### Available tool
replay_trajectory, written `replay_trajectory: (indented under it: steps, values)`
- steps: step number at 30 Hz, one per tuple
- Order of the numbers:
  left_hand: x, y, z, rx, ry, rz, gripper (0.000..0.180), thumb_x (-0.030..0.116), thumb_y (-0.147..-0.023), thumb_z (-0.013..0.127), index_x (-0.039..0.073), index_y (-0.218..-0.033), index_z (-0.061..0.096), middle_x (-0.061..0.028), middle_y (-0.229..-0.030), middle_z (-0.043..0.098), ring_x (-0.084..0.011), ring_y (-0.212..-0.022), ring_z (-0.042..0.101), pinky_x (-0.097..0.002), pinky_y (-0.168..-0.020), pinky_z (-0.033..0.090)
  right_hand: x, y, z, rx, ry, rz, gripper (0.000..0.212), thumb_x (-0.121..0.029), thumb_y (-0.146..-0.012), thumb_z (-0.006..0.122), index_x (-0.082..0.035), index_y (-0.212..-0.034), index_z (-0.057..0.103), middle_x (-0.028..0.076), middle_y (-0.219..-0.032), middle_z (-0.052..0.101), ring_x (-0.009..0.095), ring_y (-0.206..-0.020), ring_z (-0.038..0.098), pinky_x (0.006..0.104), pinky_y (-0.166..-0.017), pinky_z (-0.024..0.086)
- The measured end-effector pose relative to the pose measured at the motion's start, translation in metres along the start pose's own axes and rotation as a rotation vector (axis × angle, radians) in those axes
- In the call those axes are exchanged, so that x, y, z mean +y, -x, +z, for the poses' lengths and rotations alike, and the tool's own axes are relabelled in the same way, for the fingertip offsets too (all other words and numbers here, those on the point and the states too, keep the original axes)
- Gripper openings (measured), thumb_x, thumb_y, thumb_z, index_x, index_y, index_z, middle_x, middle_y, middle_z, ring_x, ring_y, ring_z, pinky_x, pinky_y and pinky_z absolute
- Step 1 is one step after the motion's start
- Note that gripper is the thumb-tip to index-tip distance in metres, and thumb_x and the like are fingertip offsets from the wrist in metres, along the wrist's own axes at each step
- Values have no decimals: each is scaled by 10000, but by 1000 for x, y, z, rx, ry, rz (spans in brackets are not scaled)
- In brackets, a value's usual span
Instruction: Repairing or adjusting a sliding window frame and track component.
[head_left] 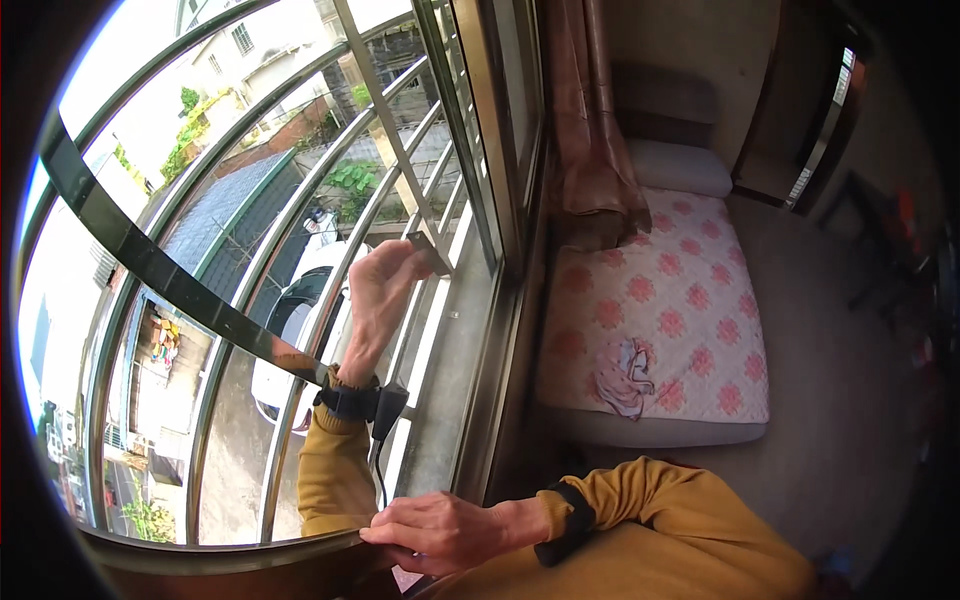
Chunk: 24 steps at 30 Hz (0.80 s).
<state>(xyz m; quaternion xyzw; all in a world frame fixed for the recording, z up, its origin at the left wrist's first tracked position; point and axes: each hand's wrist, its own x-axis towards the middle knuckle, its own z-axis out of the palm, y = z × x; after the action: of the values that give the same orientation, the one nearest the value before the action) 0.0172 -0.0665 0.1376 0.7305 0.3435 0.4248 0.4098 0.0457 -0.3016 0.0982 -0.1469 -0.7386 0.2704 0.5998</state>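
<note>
My left arm, in a mustard sleeve, extends out by the metal window bars. My left hand (380, 290) is closed, fingers pinching a small flat dark grey piece (428, 253) whose material I cannot make out. That piece is beside a pale upright bar, above the grey window ledge (452, 335). A black strap with a dark block (390, 408) and a cable sits on my left wrist. Lower down, my right hand (435, 530) is closed on the edge of the brown window frame (200, 553), its fingertips curled over the rim. A black band is round that wrist too.
Curved metal bars (205, 425) cross the left side, with a white car (300, 310) and buildings beyond. Right of the open window frame (500, 130) hangs a brown curtain (590, 130). A bed (690, 330) with a floral cover carries a crumpled pink cloth (625, 378).
</note>
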Motion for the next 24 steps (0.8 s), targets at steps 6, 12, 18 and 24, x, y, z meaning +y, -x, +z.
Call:
replay_trajectory:
  steps: [6,12,18,24]
  values:
    - [21,18,-10,53,-32,39,150,-54,-861,574,-65,-997,637,-98,-855,702,-164,-807,684,-268,-752,539,5,-1,-1,8,-24,-10,355,21,-713,674,24,-1049,557,116,-914,596,276,-798,625,341,-651,535]
    - [11,-34,10,6,-43,73,153,-13,-883,574,-70,-1012,635,-113,-874,704,-154,-805,685,-268,-746,548,4,-6,-6,15,8,13,268,48,-704,636,35,-958,556,118,-837,576,267,-752,625,333,-613,539]
    - [-12,-45,16,-2,-48,22,176,34,-884,603,-72,-1020,639,-125,-878,705,-158,-794,684,-267,-743,540,4,-6,-2,38,-19,-7,250,49,-705,637,41,-943,560,117,-822,583,270,-746,626,336,-611,541]
    - [29,-12,8,101,53,144,190,19,-895,596,-76,-1054,635,-91,-824,686,-144,-747,666,-263,-711,533,11,-4,-10,42,-2,12,247,39,-712,642,38,-945,559,116,-823,575,269,-751,625,341,-624,540]
